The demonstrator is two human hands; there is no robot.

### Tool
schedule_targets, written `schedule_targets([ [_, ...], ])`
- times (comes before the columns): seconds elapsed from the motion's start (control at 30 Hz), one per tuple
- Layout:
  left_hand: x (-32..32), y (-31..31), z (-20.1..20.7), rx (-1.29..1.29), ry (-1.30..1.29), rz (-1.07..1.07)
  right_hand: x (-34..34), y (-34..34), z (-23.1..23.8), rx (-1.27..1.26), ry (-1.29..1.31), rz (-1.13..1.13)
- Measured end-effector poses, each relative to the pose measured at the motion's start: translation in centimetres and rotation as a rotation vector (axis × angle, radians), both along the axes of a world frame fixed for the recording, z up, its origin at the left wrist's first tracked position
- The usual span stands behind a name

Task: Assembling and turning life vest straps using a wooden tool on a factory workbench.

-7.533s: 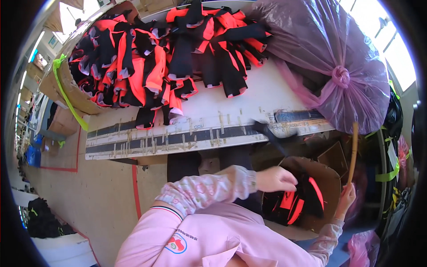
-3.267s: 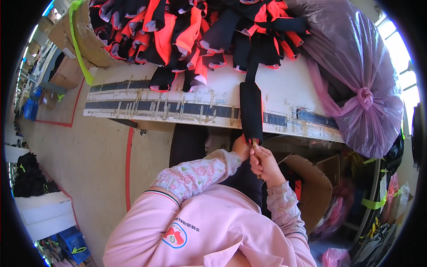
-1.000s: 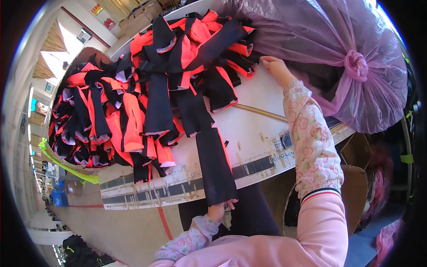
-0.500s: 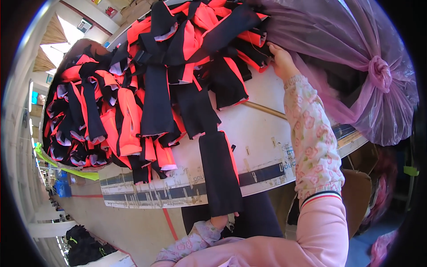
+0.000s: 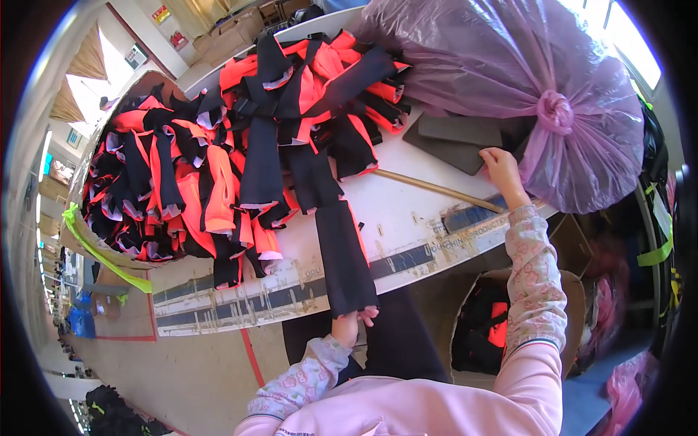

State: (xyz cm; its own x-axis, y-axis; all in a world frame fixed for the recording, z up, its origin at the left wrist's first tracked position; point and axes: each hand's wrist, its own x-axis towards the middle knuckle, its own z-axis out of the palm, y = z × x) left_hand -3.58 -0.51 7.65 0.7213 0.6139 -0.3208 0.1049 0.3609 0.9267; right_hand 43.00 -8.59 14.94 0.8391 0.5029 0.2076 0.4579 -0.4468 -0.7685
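Note:
My left hand (image 5: pixel 352 327) grips the near end of a black fabric piece (image 5: pixel 345 258) with an orange side edge; part of the hand is hidden under the cloth. The piece hangs over the table's front edge, its far end against another black piece. On the right, my right hand (image 5: pixel 503 174) closes its thumb and fingertips at the edge of a flat dark grey pad (image 5: pixel 459 133). A second grey pad (image 5: pixel 441 150) lies under it. Just beyond that hand sits a knotted, translucent purple plastic bag (image 5: pixel 502 65).
Black and orange fabric pieces (image 5: pixel 211 174) are heaped at the left, partly in a large carton (image 5: pixel 81 236). A wooden stick (image 5: pixel 436 190) lies across the white table (image 5: pixel 407 240). Below the table at the right stands a box (image 5: pixel 574 309) with black and orange items.
My right hand has moved from beside the fabric heap to the grey pads, which now show beside the purple bag. The left hand still holds the fabric piece. The view has shifted.

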Motion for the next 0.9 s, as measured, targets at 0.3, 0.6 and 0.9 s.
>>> schedule_targets([
  [0.3, 0.4, 0.5, 1.5, -0.143, -0.015, 0.069, -1.6, 0.6, 3.4, -0.054, -0.154, -0.398],
  [0.6, 0.7, 0.4, 2.5, -0.234, 0.033, 0.003, 3.8, 1.8, -2.8, -0.05, -0.057, -0.216],
  [0.9, 1.4, 1.2, 7.1, -0.263, -0.009, 0.036, -22.2, -7.1, 12.9, 0.271, -0.325, 0.291],
])
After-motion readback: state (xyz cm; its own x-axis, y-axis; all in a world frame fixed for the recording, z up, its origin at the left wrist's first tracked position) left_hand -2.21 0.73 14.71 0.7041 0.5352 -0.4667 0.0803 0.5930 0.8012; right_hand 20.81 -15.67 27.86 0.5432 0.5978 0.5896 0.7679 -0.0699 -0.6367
